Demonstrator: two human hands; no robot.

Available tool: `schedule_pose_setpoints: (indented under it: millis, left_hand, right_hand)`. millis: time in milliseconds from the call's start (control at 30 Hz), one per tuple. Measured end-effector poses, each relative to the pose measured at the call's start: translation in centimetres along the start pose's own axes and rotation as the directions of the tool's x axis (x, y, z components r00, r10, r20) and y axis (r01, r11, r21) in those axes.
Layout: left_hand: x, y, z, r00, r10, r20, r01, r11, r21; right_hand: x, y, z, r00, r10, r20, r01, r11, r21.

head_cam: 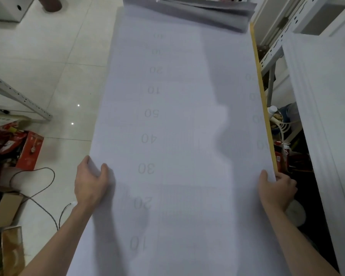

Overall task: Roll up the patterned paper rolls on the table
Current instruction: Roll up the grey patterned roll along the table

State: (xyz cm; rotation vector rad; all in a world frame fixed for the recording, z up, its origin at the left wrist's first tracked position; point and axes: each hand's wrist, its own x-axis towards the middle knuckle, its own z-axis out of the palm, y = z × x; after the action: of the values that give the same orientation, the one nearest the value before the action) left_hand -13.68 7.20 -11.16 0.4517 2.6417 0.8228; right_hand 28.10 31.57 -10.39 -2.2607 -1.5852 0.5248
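Paper [177, 126] lies unrolled along the desk [264, 100], from the near end to the far end, with faint numbers on its surface. My left hand [91, 184] pinches the left edge and my right hand [275, 188] pinches the right edge, thumbs on top. This level, opposite grip should hold the sheet square for a straight roll.
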Motion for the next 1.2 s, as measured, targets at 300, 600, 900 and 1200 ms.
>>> schedule_pose_setpoints:
  millis: [300,600,900,1200]
  left_hand:
    - [3.0,2.9,1.1,0.999,0.012,-0.046,-0.016,0.994,-0.108]
    - [8.7,5.8,1.5,0.997,0.068,0.039,-0.061,0.986,-0.158]
    - [11.4,7.1,3.5,0.995,0.085,-0.042,-0.089,0.992,-0.089]
    - [14.5,10.3,5.2,0.990,0.112,-0.090,-0.117,0.992,-0.055]
  right_hand:
    - [1.1,-2.7,1.7,0.997,0.011,-0.080,-0.015,0.998,-0.055]
    - [5.6,-6.7,2.5,0.999,-0.025,-0.041,0.026,0.999,0.033]
    - [8.3,-8.7,5.6,0.987,-0.057,-0.150,0.060,0.998,0.015]
    - [10.1,-11.0,6.7,0.989,-0.044,-0.142,0.041,0.999,-0.026]
